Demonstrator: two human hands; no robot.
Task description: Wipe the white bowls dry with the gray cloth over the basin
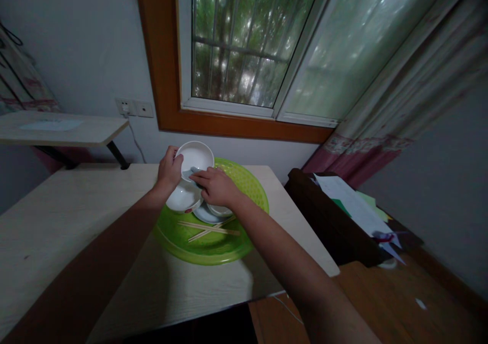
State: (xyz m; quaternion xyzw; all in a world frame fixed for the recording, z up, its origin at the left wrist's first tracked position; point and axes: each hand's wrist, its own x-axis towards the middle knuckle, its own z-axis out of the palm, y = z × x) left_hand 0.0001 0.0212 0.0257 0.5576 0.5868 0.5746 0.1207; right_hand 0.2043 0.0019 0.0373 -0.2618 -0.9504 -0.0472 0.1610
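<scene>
My left hand (170, 171) grips a white bowl (198, 153) by its left rim, tilted so its inside faces me. My right hand (217, 185) reaches to the lower rim of this bowl, fingers closed around a small grey-blue thing (193, 170) whose kind I cannot make out. Below the held bowl, a second white bowl (183, 197) with a red mark sits on a round green tray (208, 257). A smaller white bowl (219, 210) and a pale plate (204, 214) are partly hidden by my right hand. Several wooden chopsticks (209, 227) lie crossed near the tray's front.
The tray stands on a light wood table (141, 283) against the wall. A raised shelf (91, 130) is at the left, below a wall socket (133, 107). Beyond the table's right edge, papers (351, 207) lie on a dark brown piece of furniture (324, 217).
</scene>
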